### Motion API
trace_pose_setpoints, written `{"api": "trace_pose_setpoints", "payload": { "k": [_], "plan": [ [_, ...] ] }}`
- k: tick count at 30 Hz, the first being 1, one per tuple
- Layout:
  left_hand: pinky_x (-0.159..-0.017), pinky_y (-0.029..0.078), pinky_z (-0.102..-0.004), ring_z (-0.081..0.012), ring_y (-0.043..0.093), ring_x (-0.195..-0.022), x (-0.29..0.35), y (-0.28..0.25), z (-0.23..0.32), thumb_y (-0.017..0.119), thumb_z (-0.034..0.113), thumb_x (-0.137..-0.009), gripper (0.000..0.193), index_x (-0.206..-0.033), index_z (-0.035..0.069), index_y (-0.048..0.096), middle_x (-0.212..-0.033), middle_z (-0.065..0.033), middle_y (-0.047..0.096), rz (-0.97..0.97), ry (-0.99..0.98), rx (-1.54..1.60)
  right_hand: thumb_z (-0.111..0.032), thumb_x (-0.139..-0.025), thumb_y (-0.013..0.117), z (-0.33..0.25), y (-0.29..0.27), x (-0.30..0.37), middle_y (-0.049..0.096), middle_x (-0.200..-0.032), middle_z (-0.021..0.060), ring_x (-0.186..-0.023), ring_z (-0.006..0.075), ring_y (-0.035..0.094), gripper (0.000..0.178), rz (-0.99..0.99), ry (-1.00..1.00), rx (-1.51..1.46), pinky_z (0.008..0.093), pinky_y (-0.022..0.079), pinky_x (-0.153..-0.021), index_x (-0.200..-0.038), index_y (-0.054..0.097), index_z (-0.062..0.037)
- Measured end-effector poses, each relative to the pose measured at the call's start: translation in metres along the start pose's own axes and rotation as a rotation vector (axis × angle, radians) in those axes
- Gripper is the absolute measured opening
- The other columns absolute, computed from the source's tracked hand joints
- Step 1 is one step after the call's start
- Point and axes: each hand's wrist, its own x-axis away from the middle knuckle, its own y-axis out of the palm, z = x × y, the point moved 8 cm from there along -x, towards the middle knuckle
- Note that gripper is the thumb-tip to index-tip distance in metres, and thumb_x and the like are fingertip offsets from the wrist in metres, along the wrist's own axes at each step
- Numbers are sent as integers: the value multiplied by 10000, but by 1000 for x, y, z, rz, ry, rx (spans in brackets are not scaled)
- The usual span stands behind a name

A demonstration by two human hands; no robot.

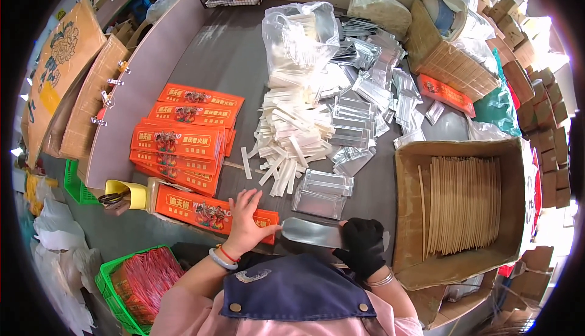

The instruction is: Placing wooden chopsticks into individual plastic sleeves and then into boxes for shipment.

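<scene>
My gloved right hand (pixel 364 247) is closed around one end of a flat, shiny silver packet (pixel 312 233). The packet's other end meets the right end of a red printed paper sleeve (pixel 189 207), at the front edge of the table. My bare left hand (pixel 245 221) rests over that sleeve with its fingers spread, the thumb stretched toward the packet's tip. Whether the tip is inside the sleeve I cannot tell. Behind my left hand lie overlapping rows of red sleeves (pixel 177 138). Two silver packets (pixel 320 193) lie just beyond the held one.
A heap of pale flat strips (pixel 289 116) spills from a clear plastic bag (pixel 332 25). Loose silver packets (pixel 353 120) lie beside it. On the right stands a cardboard box (pixel 407 202) of thin wooden sticks (pixel 466 205). A yellow holder (pixel 134 196) and green basket (pixel 113 287) are left.
</scene>
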Motion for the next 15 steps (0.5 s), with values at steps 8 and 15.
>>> {"api": "trace_pose_setpoints", "payload": {
  "k": [8,15],
  "plan": [
    [-1079,283,-564,-383,434,-1271,-11,-2,2,824,407,-710,822,-1335,-6,484,-1348,-202,508,-132,47,40,-461,-633,822,-57,49,-37,606,-1041,130,-974,336,562,694,131,-232,-142,459,414,-865,-1168,579,-92],
    [-732,468,-457,-337,602,-856,-97,0,-10,770,169,-748,193,-811,53,629,-883,-116,623,29,51,-261,-240,-780,767,175,-3,75,620,-1104,164,-1056,356,577,427,459,559,275,426,462,-903,-1122,613,-35]
  ]
}}
